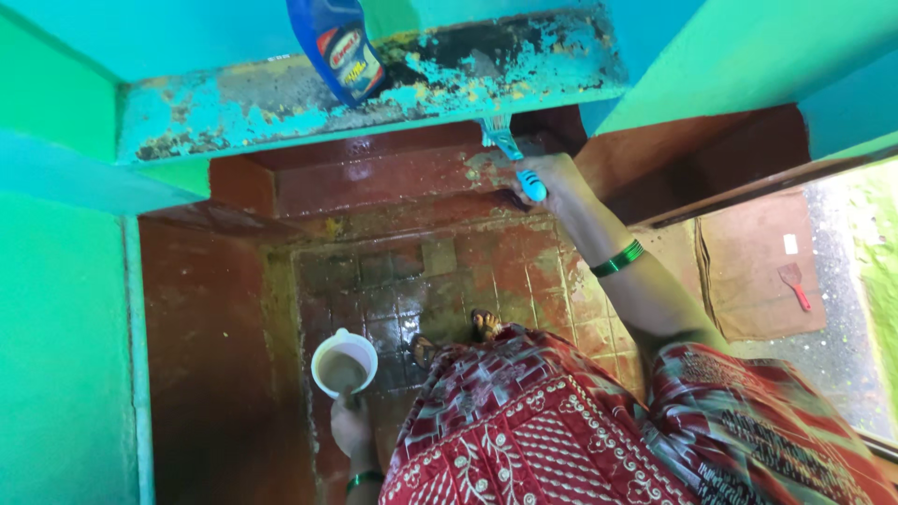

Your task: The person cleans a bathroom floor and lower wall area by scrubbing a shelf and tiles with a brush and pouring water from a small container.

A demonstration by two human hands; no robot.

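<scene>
Brush [510, 150] in right hand [552, 178]; blue bottle [339, 47] on ledge [234, 108].

I wear a red garment [524, 421] printed all over with white and dark patterns — dotted borders and floral motifs — draped from my shoulders down to my feet. A green bangle [617, 259] circles my right wrist, and another green bangle [363, 480] sits on my left. My forearms are bare — no sleeves reach them.

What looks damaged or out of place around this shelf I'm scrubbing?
The painted shelf looks damaged: its turquoise coat is flaking, with dark and yellowish patches. The right hand holds a brush beneath its edge. The tiled floor is stained. Nothing looks spilled.
</scene>
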